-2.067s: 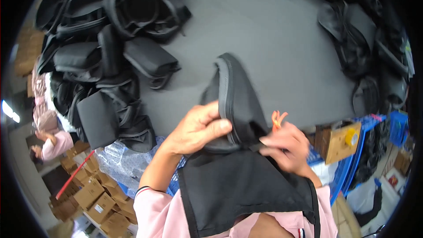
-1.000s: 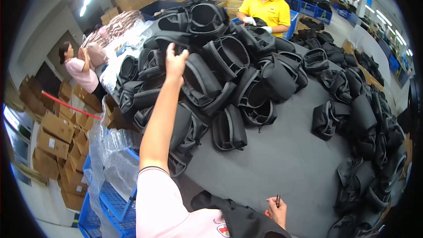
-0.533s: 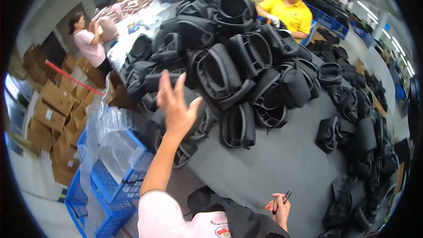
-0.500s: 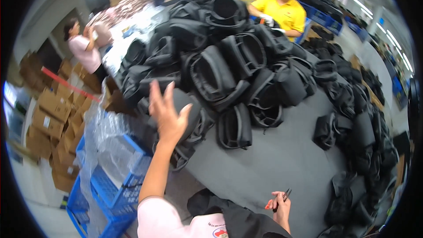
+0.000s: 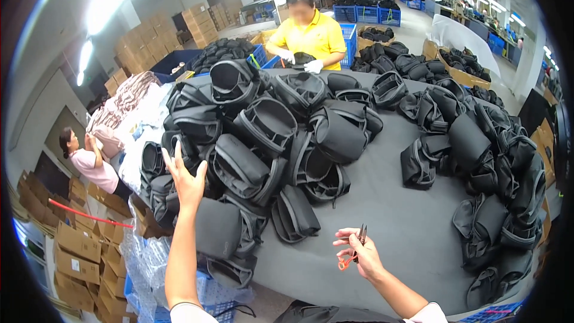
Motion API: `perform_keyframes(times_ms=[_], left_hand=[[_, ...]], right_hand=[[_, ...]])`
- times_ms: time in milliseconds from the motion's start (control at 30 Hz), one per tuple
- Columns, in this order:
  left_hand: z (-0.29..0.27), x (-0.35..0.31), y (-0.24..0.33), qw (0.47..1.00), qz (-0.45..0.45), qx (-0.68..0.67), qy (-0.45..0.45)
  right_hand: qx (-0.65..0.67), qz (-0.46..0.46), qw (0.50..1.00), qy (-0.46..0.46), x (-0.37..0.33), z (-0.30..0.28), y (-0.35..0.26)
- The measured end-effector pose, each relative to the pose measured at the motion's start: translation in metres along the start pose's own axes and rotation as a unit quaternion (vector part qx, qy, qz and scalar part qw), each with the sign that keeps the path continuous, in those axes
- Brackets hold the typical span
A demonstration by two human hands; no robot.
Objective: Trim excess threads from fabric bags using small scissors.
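My left hand point(image 5: 189, 184) is raised with its fingers spread, holding nothing. It is in front of the left side of a heap of black fabric bags point(image 5: 240, 165), several of them gaping open; I cannot tell whether the fingertips touch one. Just right of my left forearm lies a smooth-faced black bag point(image 5: 218, 227). My right hand point(image 5: 368, 258) is over the grey tabletop point(image 5: 382, 203), closed around small thread snips point(image 5: 362, 234) with dark blades pointing up and an orange-red loop hanging by the fingers. Dark fabric point(image 5: 323, 312) shows at the lower edge, in front of my body.
More black bags point(image 5: 472, 143) are piled along the table's right side. Across the table a person in yellow point(image 5: 314, 36), wearing white gloves, handles a dark piece. Another person in pink point(image 5: 92, 167) stands at left. Blue crates point(image 5: 206, 296) with plastic wrap and cardboard boxes point(image 5: 78, 263) stand lower left.
The view has swung upward and to the right, showing more of the room. My right hand with the snips has reached farther out over the table. My left hand stays spread near the heap.
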State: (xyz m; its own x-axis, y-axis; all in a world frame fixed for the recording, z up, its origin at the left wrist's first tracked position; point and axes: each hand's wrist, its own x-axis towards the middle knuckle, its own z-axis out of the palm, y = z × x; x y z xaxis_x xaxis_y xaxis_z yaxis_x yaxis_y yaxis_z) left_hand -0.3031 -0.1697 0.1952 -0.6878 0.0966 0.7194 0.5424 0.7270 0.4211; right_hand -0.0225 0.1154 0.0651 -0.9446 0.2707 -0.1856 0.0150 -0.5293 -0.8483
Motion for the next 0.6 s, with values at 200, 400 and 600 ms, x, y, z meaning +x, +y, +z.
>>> perform_keyframes(times_ms=[200,400,600], left_hand=[[0.051,0.067,-0.074,0.987,0.078,0.136,-0.020],[0.087,0.086,-0.109,0.979,0.118,0.062,-0.156],[0.126,0.113,-0.136,0.973,0.105,0.058,-0.199]], right_hand=[[-0.113,-0.054,0.991,-0.050,0.085,0.063,-0.044],[-0.339,-0.263,0.897,-0.101,0.217,0.129,-0.042],[-0.515,-0.228,0.825,-0.045,0.315,0.167,-0.010]])
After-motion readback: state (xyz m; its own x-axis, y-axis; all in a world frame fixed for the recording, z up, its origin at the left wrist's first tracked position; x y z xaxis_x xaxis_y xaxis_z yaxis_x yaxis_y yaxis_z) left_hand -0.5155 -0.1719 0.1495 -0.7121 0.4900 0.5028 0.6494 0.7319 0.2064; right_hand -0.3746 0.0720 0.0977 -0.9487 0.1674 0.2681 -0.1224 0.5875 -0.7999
